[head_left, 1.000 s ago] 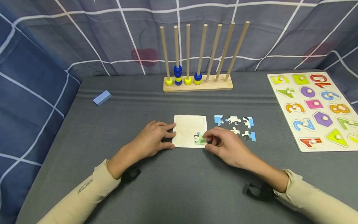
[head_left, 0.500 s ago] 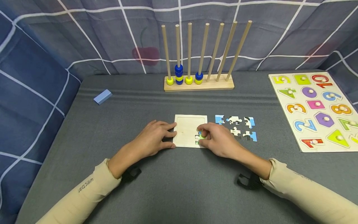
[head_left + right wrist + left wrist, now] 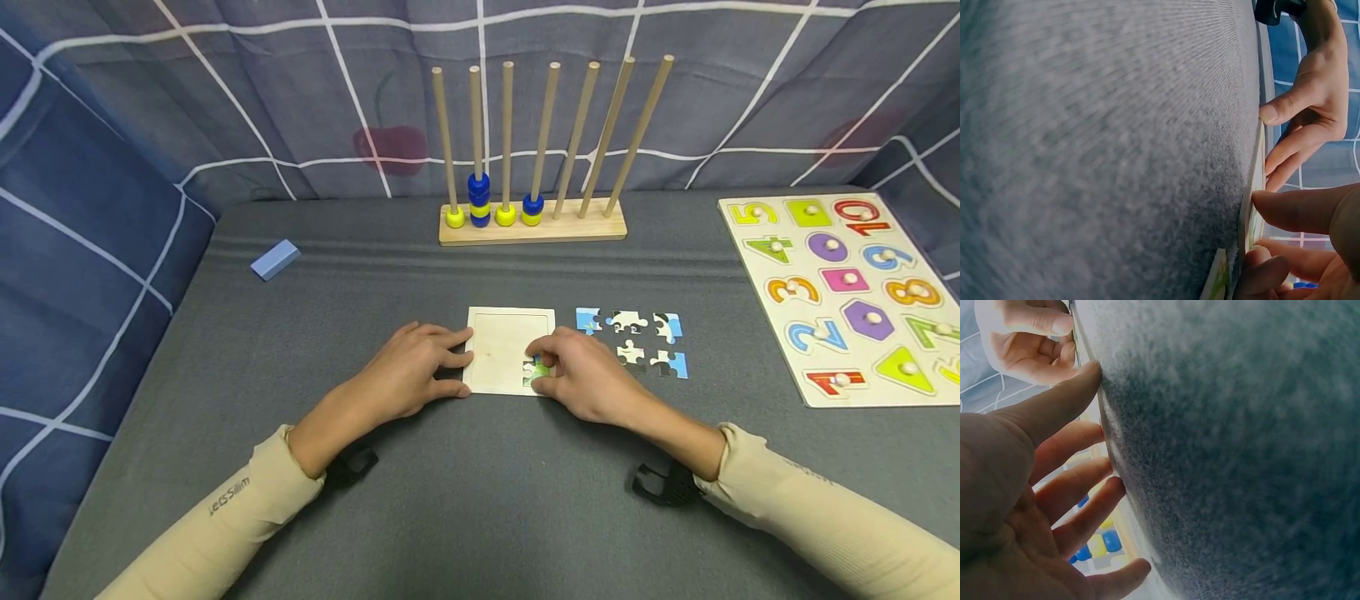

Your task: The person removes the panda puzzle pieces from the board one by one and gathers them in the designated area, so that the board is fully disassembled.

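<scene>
A square wooden puzzle tray lies on the grey table in the head view. My left hand rests at its left edge, thumb and fingers extended against the rim; the left wrist view shows those fingertips touching the edge. In the tray's lower right corner sits a green and white jigsaw piece. My right hand is over that corner, its thumb and curled index finger pinching the piece, whose right part they hide. Several loose panda-patterned jigsaw pieces lie to the tray's right.
A wooden peg abacus with blue and yellow beads stands at the back. On the far right lies a number and shape knob board. A blue block is at the left. A gridded cloth hangs behind the table.
My right hand has moved left from the tray's right edge onto the corner piece, then nearly stopped. The left hand has stayed at the tray's left edge.
</scene>
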### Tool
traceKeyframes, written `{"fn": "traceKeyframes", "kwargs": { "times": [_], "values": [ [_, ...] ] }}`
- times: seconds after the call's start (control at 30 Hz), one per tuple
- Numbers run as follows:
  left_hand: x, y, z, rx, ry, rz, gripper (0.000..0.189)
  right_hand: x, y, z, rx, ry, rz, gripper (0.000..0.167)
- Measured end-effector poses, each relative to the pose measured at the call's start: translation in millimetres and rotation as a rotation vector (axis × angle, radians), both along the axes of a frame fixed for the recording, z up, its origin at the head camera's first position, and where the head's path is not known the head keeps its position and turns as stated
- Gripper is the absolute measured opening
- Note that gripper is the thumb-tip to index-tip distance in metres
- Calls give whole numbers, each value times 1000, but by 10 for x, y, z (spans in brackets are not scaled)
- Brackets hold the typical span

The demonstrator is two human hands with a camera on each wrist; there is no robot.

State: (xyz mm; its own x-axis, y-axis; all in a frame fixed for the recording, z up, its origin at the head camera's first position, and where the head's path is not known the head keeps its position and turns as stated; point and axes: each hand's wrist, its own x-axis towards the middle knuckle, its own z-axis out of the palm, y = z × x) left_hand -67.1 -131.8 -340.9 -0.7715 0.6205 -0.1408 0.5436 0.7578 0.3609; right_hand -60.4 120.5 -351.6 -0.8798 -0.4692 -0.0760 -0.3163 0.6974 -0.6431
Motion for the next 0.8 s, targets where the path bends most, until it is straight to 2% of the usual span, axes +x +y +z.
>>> {"fn": "traceKeyframes", "kwargs": {
  "times": [0.13,0.8],
  "values": [
    [1,4,0,2,-1,3,49,8,-17,13,25,-6,-18,37],
    [6,-4,-3,18,8,3,49,32,-12,-1,47,46,-64,29]
  ]
}}
